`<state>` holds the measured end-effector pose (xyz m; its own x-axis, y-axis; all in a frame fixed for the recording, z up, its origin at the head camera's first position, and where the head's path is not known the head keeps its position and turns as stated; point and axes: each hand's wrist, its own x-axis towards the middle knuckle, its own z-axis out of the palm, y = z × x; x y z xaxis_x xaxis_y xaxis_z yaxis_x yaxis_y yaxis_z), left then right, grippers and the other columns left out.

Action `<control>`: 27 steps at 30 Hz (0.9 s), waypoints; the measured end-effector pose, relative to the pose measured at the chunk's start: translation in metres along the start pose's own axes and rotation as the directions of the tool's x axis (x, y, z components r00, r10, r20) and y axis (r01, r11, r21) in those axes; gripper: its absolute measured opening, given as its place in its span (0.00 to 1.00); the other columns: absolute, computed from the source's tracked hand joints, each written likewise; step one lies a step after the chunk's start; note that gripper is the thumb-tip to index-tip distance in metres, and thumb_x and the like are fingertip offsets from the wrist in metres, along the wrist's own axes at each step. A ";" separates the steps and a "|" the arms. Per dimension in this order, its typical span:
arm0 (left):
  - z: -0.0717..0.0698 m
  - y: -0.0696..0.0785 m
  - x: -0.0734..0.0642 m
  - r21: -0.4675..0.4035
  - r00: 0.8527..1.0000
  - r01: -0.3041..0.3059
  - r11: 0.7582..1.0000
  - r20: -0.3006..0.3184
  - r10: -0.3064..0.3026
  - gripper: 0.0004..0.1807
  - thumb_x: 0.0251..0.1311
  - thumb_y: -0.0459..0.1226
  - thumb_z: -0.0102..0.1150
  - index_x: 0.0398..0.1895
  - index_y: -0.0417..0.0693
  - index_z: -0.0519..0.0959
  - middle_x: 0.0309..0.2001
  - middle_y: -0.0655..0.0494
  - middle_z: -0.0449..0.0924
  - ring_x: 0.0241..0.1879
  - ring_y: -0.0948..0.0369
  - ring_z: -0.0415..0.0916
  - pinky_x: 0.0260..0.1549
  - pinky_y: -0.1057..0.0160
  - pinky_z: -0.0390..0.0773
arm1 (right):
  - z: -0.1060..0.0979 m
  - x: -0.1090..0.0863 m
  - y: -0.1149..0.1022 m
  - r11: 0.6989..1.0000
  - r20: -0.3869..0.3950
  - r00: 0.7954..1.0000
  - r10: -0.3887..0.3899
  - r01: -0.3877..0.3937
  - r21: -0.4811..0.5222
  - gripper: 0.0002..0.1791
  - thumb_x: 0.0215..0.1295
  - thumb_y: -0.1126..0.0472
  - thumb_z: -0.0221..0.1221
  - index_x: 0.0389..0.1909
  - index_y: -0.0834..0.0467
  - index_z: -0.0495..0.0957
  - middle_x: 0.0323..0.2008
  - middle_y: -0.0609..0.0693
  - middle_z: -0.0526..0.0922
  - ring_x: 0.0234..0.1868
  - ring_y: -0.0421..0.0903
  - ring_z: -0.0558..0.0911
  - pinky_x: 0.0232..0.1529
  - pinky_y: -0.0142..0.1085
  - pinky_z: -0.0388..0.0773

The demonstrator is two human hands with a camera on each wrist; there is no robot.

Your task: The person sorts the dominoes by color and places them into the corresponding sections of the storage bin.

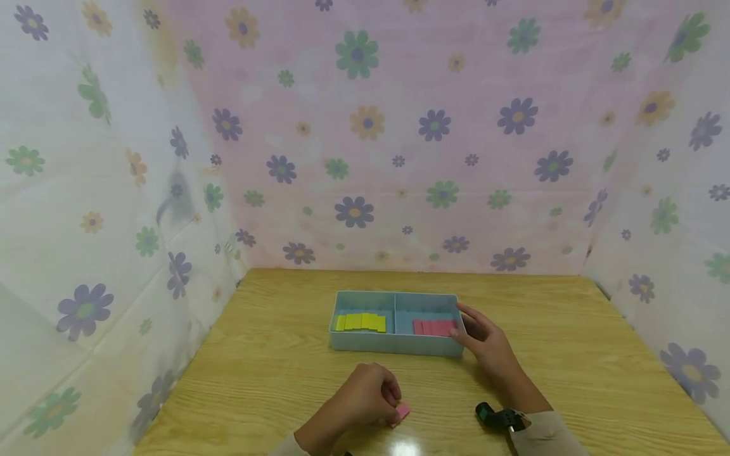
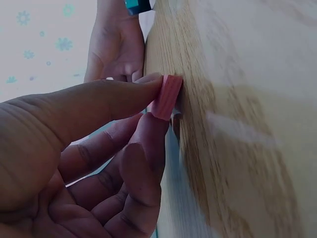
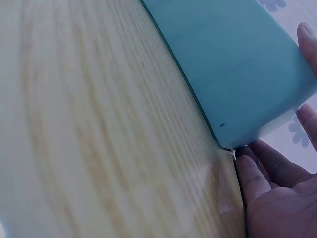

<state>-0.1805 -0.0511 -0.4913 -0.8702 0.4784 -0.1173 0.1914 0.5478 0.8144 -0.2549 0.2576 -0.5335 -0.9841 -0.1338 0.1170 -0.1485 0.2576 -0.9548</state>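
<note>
A small flat pink block (image 2: 167, 96) is pinched between thumb and fingers of my left hand (image 1: 367, 396), close over the table in front of the box. My right hand (image 1: 493, 348) holds the right end of a light blue two-compartment box (image 1: 365, 342), its thumb at the front corner and its fingers around the end wall. In the right wrist view, fingertips (image 3: 250, 173) lie at the box's bottom corner. Several yellow blocks (image 1: 362, 322) lie in a row in the left compartment. A row of pink blocks (image 1: 433, 327) lies in the right one.
The box stands on a wood-grain table (image 1: 274, 354). Flowered cloth (image 1: 399, 240) hangs behind the table and along both sides. A black device (image 1: 493, 417) is worn at the right wrist, by the sleeve cuff.
</note>
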 end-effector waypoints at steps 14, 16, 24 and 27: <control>0.002 0.005 0.000 0.030 1.000 -0.011 0.999 0.030 0.011 0.12 0.43 0.27 0.78 0.31 0.48 0.87 0.17 0.65 0.83 0.21 0.68 0.81 0.27 0.70 0.78 | 0.000 0.001 0.001 1.000 -0.007 1.000 0.002 -0.002 0.002 0.39 0.72 0.47 0.65 0.80 0.45 0.62 0.75 0.61 0.68 0.74 0.62 0.70 0.54 0.20 0.75; 0.000 0.006 0.000 0.068 0.999 -0.027 0.997 0.025 0.026 0.11 0.44 0.27 0.77 0.32 0.48 0.88 0.18 0.67 0.83 0.22 0.70 0.80 0.29 0.70 0.77 | 0.001 0.000 0.001 1.000 -0.008 1.000 0.004 -0.004 0.006 0.39 0.72 0.47 0.65 0.80 0.45 0.62 0.75 0.61 0.68 0.74 0.62 0.71 0.54 0.20 0.75; -0.005 0.009 0.006 0.179 0.997 -0.083 0.980 0.007 0.083 0.08 0.50 0.33 0.78 0.34 0.50 0.91 0.20 0.70 0.81 0.25 0.74 0.75 0.28 0.71 0.75 | 0.001 0.001 0.000 1.000 0.003 1.000 0.006 -0.006 0.014 0.38 0.72 0.47 0.64 0.80 0.45 0.62 0.76 0.61 0.67 0.75 0.62 0.69 0.54 0.20 0.74; -0.008 0.012 0.011 0.192 0.997 -0.073 0.979 0.007 0.073 0.09 0.51 0.33 0.76 0.36 0.52 0.91 0.20 0.70 0.81 0.25 0.74 0.75 0.28 0.71 0.75 | 0.001 0.000 -0.001 1.000 -0.001 1.000 0.002 -0.002 0.015 0.39 0.72 0.47 0.64 0.80 0.45 0.62 0.76 0.62 0.67 0.74 0.62 0.70 0.54 0.20 0.75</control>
<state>-0.1910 -0.0447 -0.4786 -0.8508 0.5219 -0.0611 0.3383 0.6331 0.6962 -0.2543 0.2565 -0.5326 -0.9845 -0.1320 0.1157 -0.1453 0.2434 -0.9590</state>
